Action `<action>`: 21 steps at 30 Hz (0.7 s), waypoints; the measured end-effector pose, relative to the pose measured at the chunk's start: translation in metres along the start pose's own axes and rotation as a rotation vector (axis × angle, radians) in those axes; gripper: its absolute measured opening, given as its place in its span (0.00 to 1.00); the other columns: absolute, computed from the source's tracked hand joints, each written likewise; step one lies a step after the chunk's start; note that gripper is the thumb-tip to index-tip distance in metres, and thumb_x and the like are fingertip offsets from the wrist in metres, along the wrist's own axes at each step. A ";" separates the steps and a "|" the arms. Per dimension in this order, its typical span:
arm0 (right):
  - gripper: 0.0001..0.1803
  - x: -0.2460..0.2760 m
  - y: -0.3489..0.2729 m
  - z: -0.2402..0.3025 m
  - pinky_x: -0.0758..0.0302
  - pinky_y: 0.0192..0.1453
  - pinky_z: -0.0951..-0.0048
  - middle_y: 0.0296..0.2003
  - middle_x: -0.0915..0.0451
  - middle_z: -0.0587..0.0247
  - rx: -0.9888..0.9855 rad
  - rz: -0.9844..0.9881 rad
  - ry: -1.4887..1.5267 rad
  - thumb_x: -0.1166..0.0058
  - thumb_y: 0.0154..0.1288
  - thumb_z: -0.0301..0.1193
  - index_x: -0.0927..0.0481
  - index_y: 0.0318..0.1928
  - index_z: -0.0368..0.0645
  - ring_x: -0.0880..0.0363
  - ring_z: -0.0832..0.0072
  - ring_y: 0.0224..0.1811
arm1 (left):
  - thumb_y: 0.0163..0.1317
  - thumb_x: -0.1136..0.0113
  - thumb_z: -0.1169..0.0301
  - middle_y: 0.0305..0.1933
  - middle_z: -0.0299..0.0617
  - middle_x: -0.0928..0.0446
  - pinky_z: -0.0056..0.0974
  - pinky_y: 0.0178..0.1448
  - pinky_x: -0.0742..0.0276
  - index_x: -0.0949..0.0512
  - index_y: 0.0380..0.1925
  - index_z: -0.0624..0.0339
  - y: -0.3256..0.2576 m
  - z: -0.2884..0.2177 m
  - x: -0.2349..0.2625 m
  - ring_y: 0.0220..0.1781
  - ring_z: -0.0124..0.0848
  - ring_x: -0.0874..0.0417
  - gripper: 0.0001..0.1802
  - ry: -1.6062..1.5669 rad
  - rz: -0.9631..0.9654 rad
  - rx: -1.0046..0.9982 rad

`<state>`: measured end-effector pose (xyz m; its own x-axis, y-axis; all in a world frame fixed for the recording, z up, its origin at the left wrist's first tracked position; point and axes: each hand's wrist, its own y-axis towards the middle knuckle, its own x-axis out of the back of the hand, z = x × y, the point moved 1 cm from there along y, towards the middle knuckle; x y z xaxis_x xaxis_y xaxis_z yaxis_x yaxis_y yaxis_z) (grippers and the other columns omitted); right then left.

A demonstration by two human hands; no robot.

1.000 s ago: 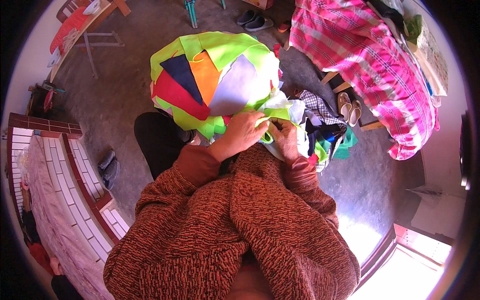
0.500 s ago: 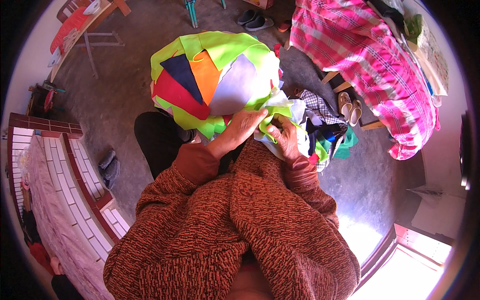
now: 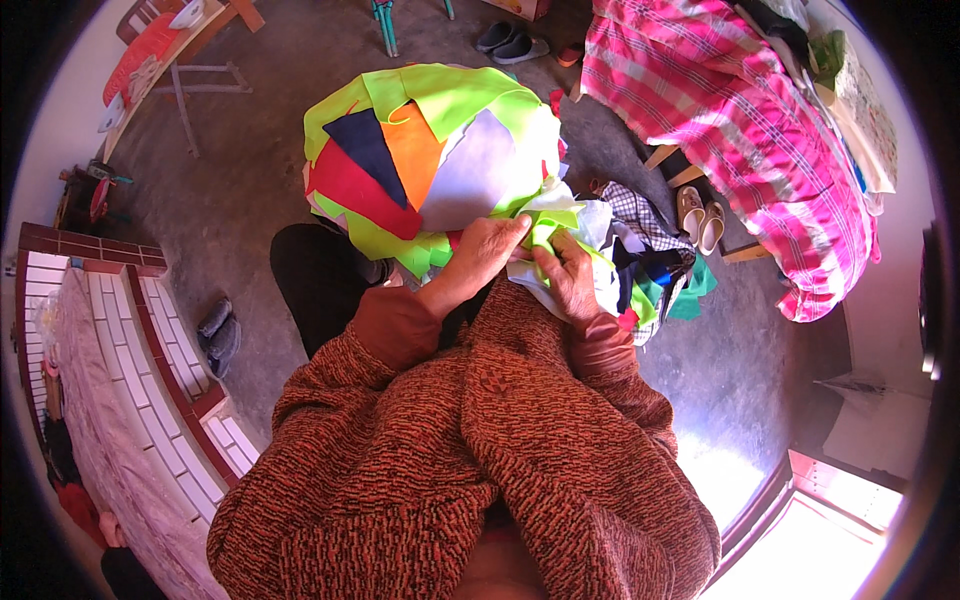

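Observation:
My left hand (image 3: pixel 489 254) and my right hand (image 3: pixel 569 275) are close together above my lap. Between them is a bunched piece of yellow-green cloth (image 3: pixel 545 228), pinched by the fingers of both. Whether a needle or thread is in the fingers is too small to tell. Just beyond my hands sits a big rounded bundle (image 3: pixel 468 185), covered in lime, red, navy, orange and pale lilac fabric pieces. White cloth (image 3: pixel 596 225) hangs beside my right hand, over a heap of scraps that includes a black-and-white checked cloth (image 3: pixel 640 213) and a green piece (image 3: pixel 693 290).
At the far right a pink plaid cloth (image 3: pixel 700 110) covers a bed-like piece of furniture. Beige shoes (image 3: pixel 701 218) stand beside it, dark shoes (image 3: pixel 512 44) farther back. Grey slippers (image 3: pixel 219 338) lie on the left floor near a tiled ledge (image 3: pixel 140 350). A table (image 3: pixel 190 40) stands far left.
My right fingers have shifted slightly on the yellow-green cloth, and its folds lie differently. My left hand has hardly moved, and the bundle stays in place.

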<state>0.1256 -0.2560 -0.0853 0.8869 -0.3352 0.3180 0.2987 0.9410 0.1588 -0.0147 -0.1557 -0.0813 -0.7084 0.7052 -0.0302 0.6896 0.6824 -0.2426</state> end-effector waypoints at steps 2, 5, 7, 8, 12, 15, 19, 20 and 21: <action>0.11 0.000 -0.002 -0.011 0.30 0.38 0.72 0.31 0.25 0.58 -0.039 -0.020 0.058 0.50 0.65 0.30 0.23 0.40 0.33 0.28 0.71 0.31 | 0.65 0.44 0.63 0.30 0.39 0.21 0.30 0.37 0.23 0.21 0.39 0.72 -0.009 -0.012 -0.004 0.33 0.22 0.21 0.18 -0.238 -0.033 0.006; 0.13 -0.001 -0.004 -0.012 0.32 0.36 0.74 0.28 0.26 0.61 -0.151 -0.067 0.270 0.55 0.69 0.32 0.24 0.41 0.34 0.31 0.75 0.30 | 0.63 0.40 0.64 0.31 0.40 0.20 0.29 0.38 0.23 0.21 0.37 0.70 -0.002 -0.006 -0.001 0.33 0.24 0.20 0.15 0.094 -0.035 -0.050; 0.16 0.000 -0.004 -0.012 0.30 0.39 0.74 0.32 0.24 0.60 -0.181 -0.065 0.344 0.58 0.70 0.34 0.25 0.44 0.33 0.29 0.76 0.33 | 0.61 0.38 0.67 0.31 0.39 0.20 0.28 0.36 0.24 0.20 0.36 0.70 -0.003 -0.006 0.001 0.31 0.23 0.20 0.14 0.239 -0.013 -0.164; 0.18 0.003 -0.004 -0.013 0.28 0.43 0.74 0.36 0.22 0.58 -0.167 -0.044 0.326 0.59 0.71 0.36 0.25 0.47 0.32 0.25 0.75 0.36 | 0.60 0.37 0.68 0.30 0.39 0.20 0.27 0.35 0.25 0.20 0.35 0.69 -0.004 -0.008 0.002 0.31 0.23 0.20 0.13 0.311 -0.002 -0.221; 0.22 0.003 -0.004 0.006 0.25 0.49 0.72 0.42 0.20 0.54 -0.188 -0.059 0.454 0.62 0.72 0.37 0.26 0.50 0.30 0.20 0.72 0.42 | 0.59 0.37 0.71 0.28 0.36 0.22 0.25 0.29 0.30 0.21 0.34 0.67 -0.008 -0.019 -0.001 0.26 0.20 0.24 0.09 0.031 -0.079 -0.054; 0.22 0.000 -0.004 0.005 0.25 0.51 0.71 0.43 0.20 0.52 -0.209 -0.146 0.730 0.59 0.70 0.38 0.27 0.51 0.30 0.20 0.70 0.43 | 0.60 0.39 0.72 0.25 0.31 0.25 0.26 0.27 0.32 0.23 0.32 0.66 -0.007 -0.022 0.002 0.24 0.17 0.28 0.07 -0.193 -0.107 -0.195; 0.23 0.003 -0.004 -0.019 0.27 0.50 0.75 0.43 0.20 0.56 -0.218 -0.310 0.699 0.56 0.70 0.40 0.25 0.51 0.32 0.21 0.73 0.43 | 0.61 0.40 0.71 0.31 0.32 0.23 0.26 0.36 0.30 0.22 0.35 0.62 -0.011 -0.036 0.016 0.31 0.19 0.25 0.06 -0.298 -0.086 -0.235; 0.23 0.004 -0.004 -0.027 0.28 0.50 0.76 0.43 0.20 0.58 -0.214 -0.350 0.656 0.56 0.70 0.42 0.25 0.50 0.32 0.22 0.75 0.43 | 0.61 0.39 0.71 0.32 0.32 0.23 0.26 0.38 0.30 0.22 0.35 0.61 -0.011 -0.038 0.019 0.33 0.19 0.25 0.06 -0.333 -0.106 -0.252; 0.23 0.008 -0.005 -0.034 0.29 0.50 0.77 0.43 0.20 0.59 -0.184 -0.357 0.543 0.55 0.69 0.41 0.24 0.50 0.32 0.23 0.75 0.41 | 0.61 0.39 0.71 0.33 0.32 0.22 0.27 0.40 0.30 0.22 0.35 0.61 -0.012 -0.041 0.021 0.34 0.20 0.25 0.06 -0.369 -0.126 -0.270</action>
<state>0.1428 -0.2619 -0.1150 0.7595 -0.6018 -0.2470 0.6190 0.7853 -0.0100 -0.0317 -0.1416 -0.0389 -0.7616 0.5314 -0.3709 0.5745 0.8185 -0.0071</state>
